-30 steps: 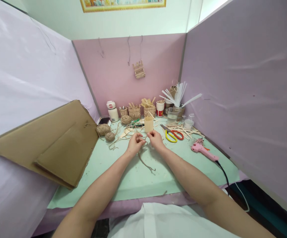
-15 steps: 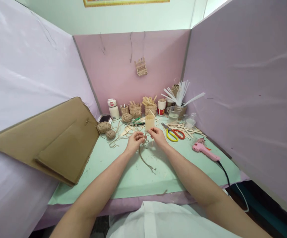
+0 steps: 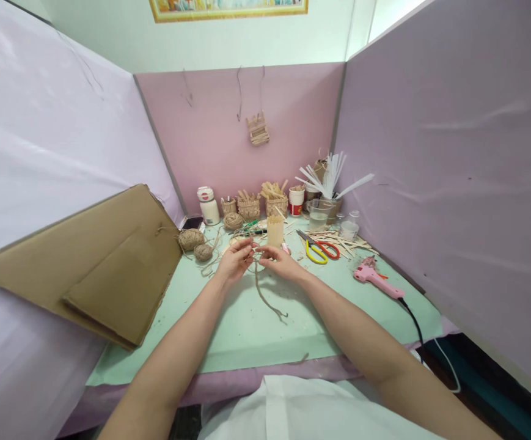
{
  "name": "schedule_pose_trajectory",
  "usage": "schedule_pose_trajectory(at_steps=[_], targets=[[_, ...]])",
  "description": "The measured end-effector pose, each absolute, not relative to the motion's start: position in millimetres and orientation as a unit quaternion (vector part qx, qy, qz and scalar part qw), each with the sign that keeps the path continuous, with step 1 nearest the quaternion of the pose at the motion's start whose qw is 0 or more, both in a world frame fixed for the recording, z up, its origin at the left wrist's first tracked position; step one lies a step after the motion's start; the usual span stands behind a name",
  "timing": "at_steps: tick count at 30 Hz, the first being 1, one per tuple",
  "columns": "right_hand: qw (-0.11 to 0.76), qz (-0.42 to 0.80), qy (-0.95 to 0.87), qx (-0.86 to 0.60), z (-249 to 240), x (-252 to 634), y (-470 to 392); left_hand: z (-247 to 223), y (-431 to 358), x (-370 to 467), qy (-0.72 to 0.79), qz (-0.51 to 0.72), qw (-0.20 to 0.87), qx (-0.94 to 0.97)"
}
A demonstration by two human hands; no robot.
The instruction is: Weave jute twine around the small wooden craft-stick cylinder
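My left hand point(image 3: 236, 261) is closed, its thumb and fingertips pinching a brown twine cord point(image 3: 262, 292). Fingertip to fingertip with it, my right hand point(image 3: 280, 264) pinches the same cord; the exact grip is too small to make out. The cord's tail hangs between the hands and curves down onto the green cloth. Just behind my right hand stands a small pale wooden stick cup point(image 3: 275, 231). Loose twine lies behind my left hand, beside several twine balls point(image 3: 190, 239).
Scissors point(image 3: 316, 247) with yellow and red handles lie right of my hands, near scattered wood strips point(image 3: 350, 243). A pink glue gun point(image 3: 377, 278) rests farther right. Woven baskets point(image 3: 249, 208) of sticks line the back; folded cardboard point(image 3: 109, 263) leans at left.
Both hands have shifted left and slightly toward me with the cord, uncovering more of the wooden stick cup. The view has tilted up a little.
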State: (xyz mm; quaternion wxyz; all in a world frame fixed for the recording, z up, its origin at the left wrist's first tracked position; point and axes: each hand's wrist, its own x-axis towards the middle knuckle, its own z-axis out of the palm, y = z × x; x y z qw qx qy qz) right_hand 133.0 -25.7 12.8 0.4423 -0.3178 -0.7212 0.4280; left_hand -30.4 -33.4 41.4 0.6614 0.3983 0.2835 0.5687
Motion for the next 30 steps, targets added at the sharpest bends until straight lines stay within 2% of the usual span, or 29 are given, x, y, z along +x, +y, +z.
schedule_pose_trajectory(at_steps=[2,5,9,12,15,20,24,26,28,30], targets=[[0.431,0.366,-0.737,-0.371,12,135,-25,48,-32,-39,0.241,0.572,0.691,0.37],[0.485,0.289,-0.678,-0.471,14,146,-19,58,-30,-53,0.195,0.618,0.686,0.331],[0.612,0.323,-0.512,-0.509,18,166,-6,66,-28,-66,0.191,0.668,0.651,0.307],[0.647,0.353,-0.456,-0.498,21,171,-2,66,-28,-68,0.194,0.662,0.655,0.308],[0.629,0.366,-0.53,-0.435,24,163,-9,61,-30,-61,0.197,0.612,0.69,0.332],[0.5,0.383,-0.722,-0.287,24,137,-32,45,-37,-39,0.241,0.486,0.74,0.397],[0.445,0.373,-0.753,-0.311,15,129,-34,37,-39,-33,0.271,0.448,0.736,0.429],[0.47,0.346,-0.712,-0.391,12,134,-26,38,-40,-36,0.264,0.46,0.733,0.426],[0.544,0.331,-0.613,-0.468,11,148,-13,41,-40,-41,0.241,0.479,0.735,0.415],[0.632,0.371,-0.456,-0.505,15,169,1,46,-40,-46,0.207,0.509,0.738,0.392]])
